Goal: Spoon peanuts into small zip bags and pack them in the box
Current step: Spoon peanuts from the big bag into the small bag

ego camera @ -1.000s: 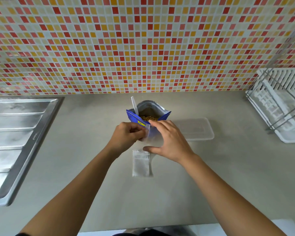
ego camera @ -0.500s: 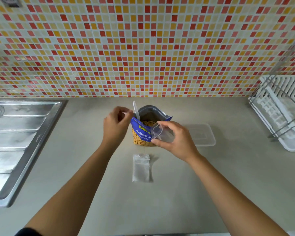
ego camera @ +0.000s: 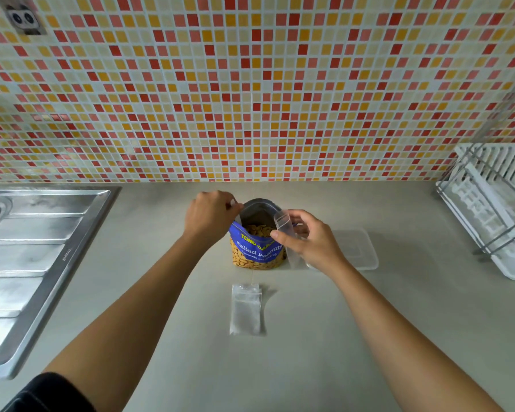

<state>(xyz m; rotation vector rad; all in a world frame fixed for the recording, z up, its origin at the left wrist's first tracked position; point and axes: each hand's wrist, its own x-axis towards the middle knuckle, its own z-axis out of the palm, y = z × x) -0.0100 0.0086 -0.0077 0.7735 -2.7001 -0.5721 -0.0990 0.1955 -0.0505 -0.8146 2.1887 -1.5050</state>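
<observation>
Upright, glossy foil pouch [ego camera: 256, 251] gapes; right hand [ego camera: 312, 242] pinches clear zip bag [ego camera: 283, 221]

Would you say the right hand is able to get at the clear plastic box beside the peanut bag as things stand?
Probably yes: the box lies just beside the right hand with nothing between them. But that hand is pinching a small zip bag, so it isn't free to grip.

The left hand [ego camera: 210, 217] hides most of the white plastic spoon [ego camera: 234, 201]; the right hand [ego camera: 311, 240] covers part of the clear plastic box [ego camera: 359, 248]; the steel sink [ego camera: 42, 233] is cut off.
</observation>
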